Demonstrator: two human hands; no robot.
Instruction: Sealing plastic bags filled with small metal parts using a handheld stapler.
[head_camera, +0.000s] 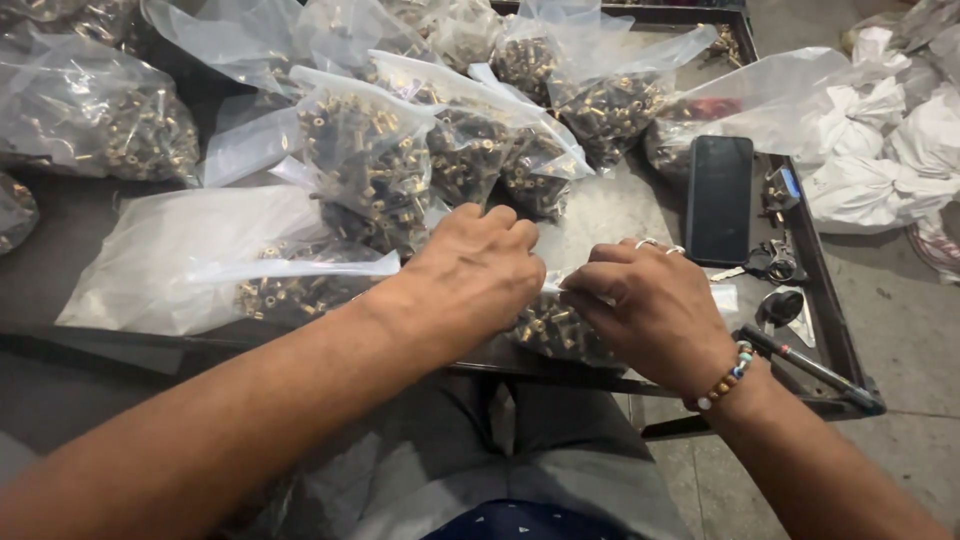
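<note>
My left hand and my right hand meet at the front edge of a dark metal tray table. Both pinch the top of a small clear plastic bag filled with small brass metal parts. The bag rests on the tray's front rim, mostly hidden under my hands. My right hand wears rings and my right wrist a beaded bracelet. The left hand's fingers curl down over the bag's mouth.
Several clear bags of brass parts crowd the tray's back and left; one lies flat in front. A black phone lies at right, keys and a dark tool beside it. White cloth bundles sit on the floor at right.
</note>
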